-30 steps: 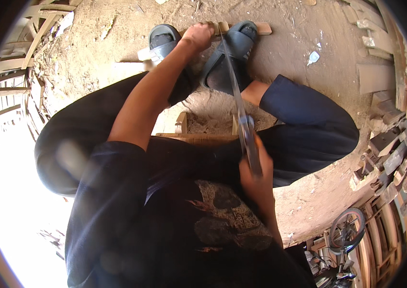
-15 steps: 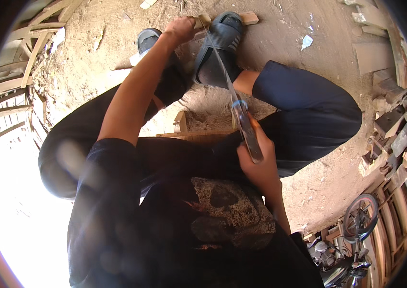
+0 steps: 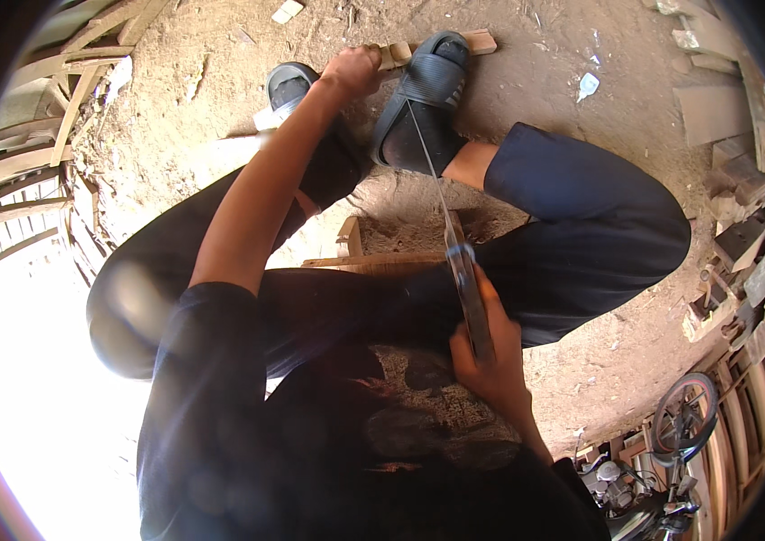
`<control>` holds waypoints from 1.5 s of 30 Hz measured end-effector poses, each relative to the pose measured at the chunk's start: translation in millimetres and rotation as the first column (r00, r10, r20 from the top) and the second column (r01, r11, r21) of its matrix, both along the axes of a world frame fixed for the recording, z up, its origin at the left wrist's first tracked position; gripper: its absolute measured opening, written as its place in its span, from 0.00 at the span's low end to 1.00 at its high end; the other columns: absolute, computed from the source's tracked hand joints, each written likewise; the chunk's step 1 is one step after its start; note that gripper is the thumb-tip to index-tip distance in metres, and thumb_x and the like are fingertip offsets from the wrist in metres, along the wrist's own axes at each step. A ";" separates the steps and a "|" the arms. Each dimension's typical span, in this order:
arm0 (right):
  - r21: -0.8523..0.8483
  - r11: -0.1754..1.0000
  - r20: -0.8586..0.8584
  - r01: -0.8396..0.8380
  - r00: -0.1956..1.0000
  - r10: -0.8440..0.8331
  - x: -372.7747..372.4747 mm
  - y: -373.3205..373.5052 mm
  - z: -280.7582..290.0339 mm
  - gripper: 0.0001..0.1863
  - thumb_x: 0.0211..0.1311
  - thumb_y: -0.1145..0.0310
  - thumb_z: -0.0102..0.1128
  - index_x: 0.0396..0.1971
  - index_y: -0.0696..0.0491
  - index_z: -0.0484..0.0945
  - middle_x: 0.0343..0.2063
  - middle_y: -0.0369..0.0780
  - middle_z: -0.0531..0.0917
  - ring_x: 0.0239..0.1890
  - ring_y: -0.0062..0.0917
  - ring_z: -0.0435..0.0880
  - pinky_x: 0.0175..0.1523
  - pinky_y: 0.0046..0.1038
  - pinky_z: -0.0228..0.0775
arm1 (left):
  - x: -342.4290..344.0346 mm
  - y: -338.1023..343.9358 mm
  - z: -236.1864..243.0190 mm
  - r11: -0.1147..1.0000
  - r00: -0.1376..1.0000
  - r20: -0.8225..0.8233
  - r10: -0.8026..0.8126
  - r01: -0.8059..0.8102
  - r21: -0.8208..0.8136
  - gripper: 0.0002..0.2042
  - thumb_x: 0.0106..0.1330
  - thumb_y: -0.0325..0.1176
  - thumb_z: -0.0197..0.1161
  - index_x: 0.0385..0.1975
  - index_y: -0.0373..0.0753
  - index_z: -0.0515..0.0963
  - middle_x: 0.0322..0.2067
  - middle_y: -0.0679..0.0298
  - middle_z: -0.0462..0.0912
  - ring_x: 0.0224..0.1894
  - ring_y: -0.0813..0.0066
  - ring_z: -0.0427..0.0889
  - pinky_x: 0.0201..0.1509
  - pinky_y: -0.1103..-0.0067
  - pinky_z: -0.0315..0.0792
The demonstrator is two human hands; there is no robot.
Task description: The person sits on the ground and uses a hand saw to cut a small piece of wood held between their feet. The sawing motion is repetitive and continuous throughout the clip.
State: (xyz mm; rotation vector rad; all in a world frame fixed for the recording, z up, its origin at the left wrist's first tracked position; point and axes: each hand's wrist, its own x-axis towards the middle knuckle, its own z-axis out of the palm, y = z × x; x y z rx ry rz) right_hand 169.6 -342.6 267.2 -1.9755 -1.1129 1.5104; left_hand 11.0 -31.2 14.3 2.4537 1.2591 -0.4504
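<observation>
Head view: pale brown earthen ground point(image 3: 626, 117) spreads beneath a seated person in a black short-sleeved T-shirt point(image 3: 328, 478) with a faded print and dark cloth trousers point(image 3: 581, 243), knees spread wide. Stacked grey-brown timber offcuts point(image 3: 747, 270) crowd the right edge, and a pale slatted wooden frame point(image 3: 78, 104) stands at upper left. At lower right, a dark metal motorbike point(image 3: 615, 487) sits near a spoked wheel.

Between the legs lies a flat brown wooden board point(image 3: 382, 261). A long, thin-bladed handsaw point(image 3: 461, 270) with a dark handle slants upward across the right thigh; its tip shows against the inner side of the grey slide sandal point(image 3: 436, 77) on the right foot, short of the wood. The right hand point(image 3: 495, 356) is wrapped firmly around the saw's handle.

The left hand point(image 3: 352, 70), fingers curled, is clamped on the left end of a narrow, pale wooden strip point(image 3: 396, 54). That strip lies on the ground beyond the feet, its other end showing past the right sandal. A small whitish scrap point(image 3: 588, 86) lies farther right.
</observation>
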 end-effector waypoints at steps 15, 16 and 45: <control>0.066 0.998 -0.040 -0.015 0.999 0.017 7.2 44.8 -29.6 0.35 0.48 0.76 0.48 0.62 0.62 0.58 0.31 0.52 0.80 0.26 0.46 0.81 0.35 0.37 0.73 | 7.5 -7.8 -30.6 0.975 0.978 0.051 0.205 -0.208 0.078 0.28 0.59 0.50 0.62 0.49 0.32 0.67 0.44 0.48 0.78 0.49 0.53 0.78 0.50 0.65 0.75; 0.052 0.999 -0.054 -0.001 0.999 0.003 4.9 48.2 -34.7 0.35 0.48 0.76 0.48 0.62 0.62 0.59 0.32 0.53 0.80 0.27 0.46 0.81 0.35 0.37 0.73 | 7.0 -6.0 -29.6 0.977 0.979 0.050 0.200 -0.203 0.065 0.28 0.59 0.50 0.62 0.49 0.32 0.67 0.45 0.48 0.78 0.50 0.53 0.78 0.50 0.65 0.74; 0.204 0.979 0.028 0.003 1.000 -0.009 -8.7 20.9 -36.0 0.34 0.48 0.79 0.49 0.61 0.61 0.61 0.28 0.49 0.79 0.24 0.33 0.82 0.32 0.27 0.71 | 14.3 -0.1 -15.4 0.963 0.958 0.097 0.268 -0.268 -0.015 0.16 0.63 0.36 0.45 0.44 0.29 0.69 0.45 0.44 0.79 0.49 0.49 0.79 0.55 0.56 0.68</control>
